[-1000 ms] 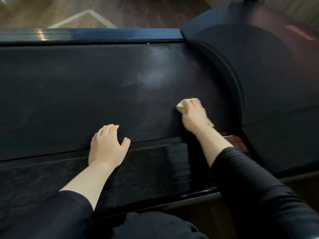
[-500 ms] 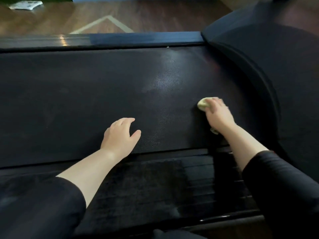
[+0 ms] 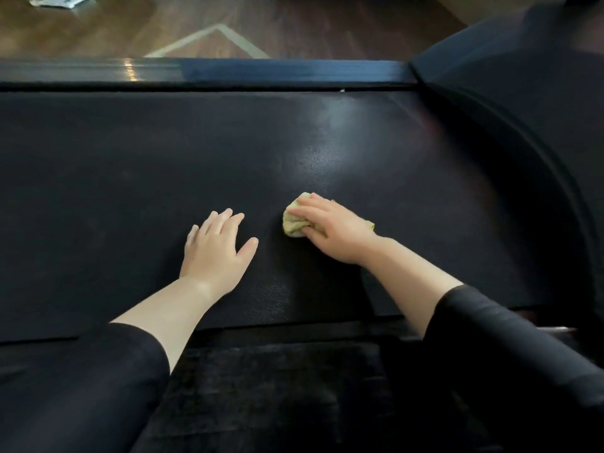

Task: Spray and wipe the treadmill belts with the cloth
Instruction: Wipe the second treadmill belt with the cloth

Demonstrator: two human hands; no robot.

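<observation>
The black treadmill belt [image 3: 130, 191] fills the middle of the view, with a pale sheen towards its far right. My right hand [image 3: 333, 230] grips a bunched yellow-green cloth [image 3: 292, 223] and presses it onto the belt near the centre. My left hand [image 3: 215, 250] rests flat on the belt just left of the cloth, fingers spread and holding nothing. No spray bottle is in view.
A glossy side rail [image 3: 261, 71] runs along the belt's far edge, wooden floor [image 3: 294, 24] beyond it. The curved black motor cover [image 3: 539, 103] rises at the right. A ribbed near rail [image 3: 277, 380] lies below my arms. Something white [image 3: 58, 1] lies on the floor, far left.
My right hand has slid the cloth leftward along the belt, from near the motor cover to beside my left hand. My left hand has moved further onto the belt.
</observation>
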